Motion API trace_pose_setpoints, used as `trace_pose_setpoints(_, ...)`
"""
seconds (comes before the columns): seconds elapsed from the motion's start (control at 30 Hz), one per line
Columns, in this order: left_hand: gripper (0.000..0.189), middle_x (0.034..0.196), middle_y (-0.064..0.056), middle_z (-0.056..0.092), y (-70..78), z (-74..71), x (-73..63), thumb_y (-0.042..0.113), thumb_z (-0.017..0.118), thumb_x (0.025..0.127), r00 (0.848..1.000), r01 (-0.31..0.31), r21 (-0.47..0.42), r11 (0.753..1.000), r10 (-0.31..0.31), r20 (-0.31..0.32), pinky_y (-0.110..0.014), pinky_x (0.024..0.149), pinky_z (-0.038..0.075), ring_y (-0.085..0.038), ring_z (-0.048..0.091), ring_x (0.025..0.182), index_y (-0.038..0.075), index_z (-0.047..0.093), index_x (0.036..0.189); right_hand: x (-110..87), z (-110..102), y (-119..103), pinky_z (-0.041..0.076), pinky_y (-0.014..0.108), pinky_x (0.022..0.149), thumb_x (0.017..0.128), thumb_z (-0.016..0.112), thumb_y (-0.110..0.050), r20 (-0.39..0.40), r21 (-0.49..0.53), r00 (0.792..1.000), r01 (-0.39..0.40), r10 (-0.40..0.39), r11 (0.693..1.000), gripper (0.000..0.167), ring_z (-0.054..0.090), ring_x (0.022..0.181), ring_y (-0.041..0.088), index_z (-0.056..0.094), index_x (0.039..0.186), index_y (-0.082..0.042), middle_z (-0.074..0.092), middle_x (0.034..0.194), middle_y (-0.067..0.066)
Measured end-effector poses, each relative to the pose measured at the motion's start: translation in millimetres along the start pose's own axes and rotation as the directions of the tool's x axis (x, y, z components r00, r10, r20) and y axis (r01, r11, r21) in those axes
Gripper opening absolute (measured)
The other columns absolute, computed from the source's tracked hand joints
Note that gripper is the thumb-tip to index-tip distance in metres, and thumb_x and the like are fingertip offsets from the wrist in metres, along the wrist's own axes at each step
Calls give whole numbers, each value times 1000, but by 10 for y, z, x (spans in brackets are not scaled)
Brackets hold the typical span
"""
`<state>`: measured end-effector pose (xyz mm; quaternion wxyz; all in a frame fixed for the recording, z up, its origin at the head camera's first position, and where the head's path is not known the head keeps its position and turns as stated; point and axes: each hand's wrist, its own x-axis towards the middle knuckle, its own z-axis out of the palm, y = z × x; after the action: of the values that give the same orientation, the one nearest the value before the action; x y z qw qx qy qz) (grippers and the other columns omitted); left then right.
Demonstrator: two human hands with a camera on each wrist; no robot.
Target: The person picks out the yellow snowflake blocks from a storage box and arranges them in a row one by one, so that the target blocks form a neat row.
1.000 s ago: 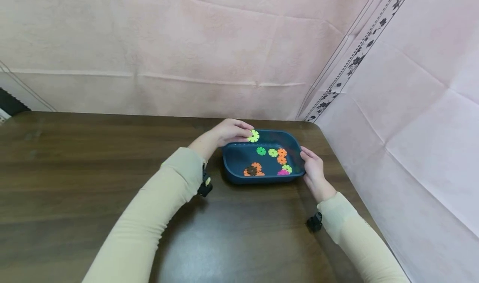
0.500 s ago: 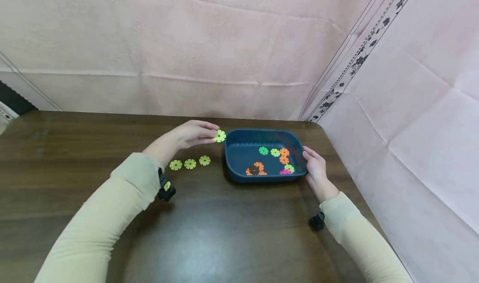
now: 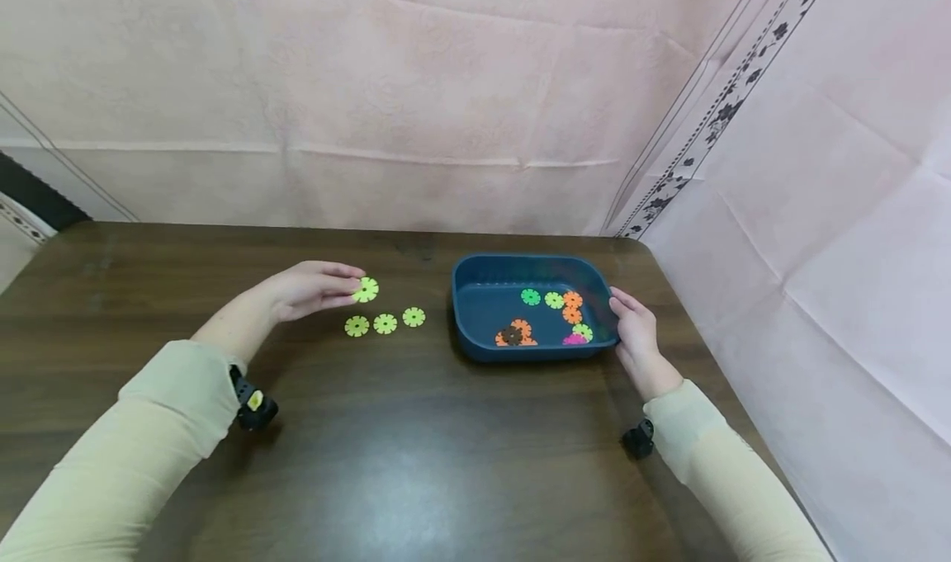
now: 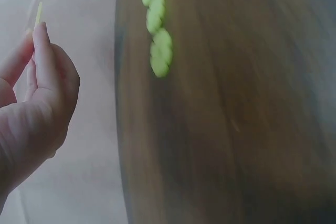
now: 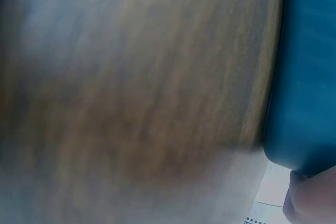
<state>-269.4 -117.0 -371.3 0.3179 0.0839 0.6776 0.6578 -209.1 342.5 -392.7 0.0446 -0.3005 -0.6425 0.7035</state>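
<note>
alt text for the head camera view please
A left hand pinches a yellow-green flower-shaped disc above a wooden table, near a row of three matching discs. The right hand grips a dark blue tray of coloured discs.

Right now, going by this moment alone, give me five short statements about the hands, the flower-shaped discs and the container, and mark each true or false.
1. The left hand pinches a yellow-green flower-shaped disc. True.
2. The row of yellow-green discs lying on the brown wooden table counts five. False: it counts three.
3. The right hand holds the right end of the dark blue rectangular tray. True.
4. The pink flower-shaped disc lies outside the tray. False: it lies inside, near the front wall.
5. The bright green flower-shaped disc lies inside the tray. True.
</note>
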Motion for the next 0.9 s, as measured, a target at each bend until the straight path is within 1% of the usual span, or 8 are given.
trace_pose_setpoints(0.2, 56, 96, 13, 60, -168, -192, -170, 7, 52, 95, 999, 28, 20, 999, -28, -25, -18, 88, 52, 2, 61, 88, -13, 23, 139, -6, -7, -23, 31, 29, 113, 99, 45, -15, 8, 7, 1000, 17, -17, 1000, 43, 35, 134, 16, 41, 141, -8, 35, 151, 6)
trace_pose_setpoints(0.33, 57, 96, 14, 59, -299, -305, -214, 6, 51, 95, 998, 54, 29, 998, -52, -40, -19, 86, 52, 2, 61, 89, -14, 22, 139, -22, -18, -33, 29, 30, 114, 99, 44, -16, 17, 3, 1000, 4, -4, 1000, 44, 34, 136, 16, 40, 142, -10, 33, 152, 4)
trace_pose_setpoints(0.5, 56, 95, 12, 60, -417, -388, -252, 5, 53, 94, 993, 106, 34, 994, -103, -65, -23, 87, 53, 0, 62, 87, -13, 26, 139, -28, -25, -27, 28, 30, 115, 99, 43, -16, 22, -4, 1000, -10, 10, 1000, 44, 33, 137, 16, 39, 142, -10, 32, 152, 4)
trace_pose_setpoints(0.6, 57, 98, 8, 58, -462, -421, -267, 7, 57, 92, 988, 137, 42, 990, -134, -78, -24, 87, 54, 0, 62, 87, -12, 29, 138, -27, -22, -20, 29, 30, 115, 99, 43, -16, 19, -7, 1000, -5, 5, 1000, 44, 34, 136, 16, 40, 142, -10, 33, 151, 5)
trace_pose_setpoints(0.7, 57, 100, 4, 56, -484, -449, -281, 11, 63, 89, 988, 140, 55, 989, -136, -73, -24, 86, 54, -1, 62, 86, -11, 37, 133, -24, -18, -15, 29, 31, 115, 99, 44, -17, 18, -13, 1000, -3, 3, 1000, 43, 34, 135, 16, 40, 142, -10, 34, 151, 5)
trace_pose_setpoints(0.73, 53, 100, 3, 57, -487, -465, -288, 11, 64, 88, 990, 130, 46, 990, -128, -55, -24, 85, 54, -2, 63, 86, -11, 42, 130, -22, -17, -13, 29, 31, 115, 99, 44, -17, 20, -11, 1000, -2, 2, 1000, 44, 34, 135, 16, 40, 142, -10, 33, 151, 5)
trace_pose_setpoints(0.83, 50, 100, 1, 57, -467, -461, -301, 12, 66, 87, 993, 113, 87, 990, -109, -48, -24, 83, 55, -3, 64, 85, -12, 45, 126, -19, -12, -11, 29, 31, 115, 99, 44, -17, 23, -6, 1000, 3, -3, 1000, 44, 34, 135, 16, 39, 142, -9, 33, 151, 5)
trace_pose_setpoints(0.9, 50, 100, -1, 58, -443, -430, -303, 10, 64, 88, 992, 118, 134, 984, -110, -65, -23, 83, 55, -3, 63, 84, -14, 43, 127, -20, -6, -12, 29, 31, 115, 99, 44, -17, 21, 4, 1000, 2, -2, 1000, 44, 35, 135, 16, 40, 142, -9, 34, 151, 5)
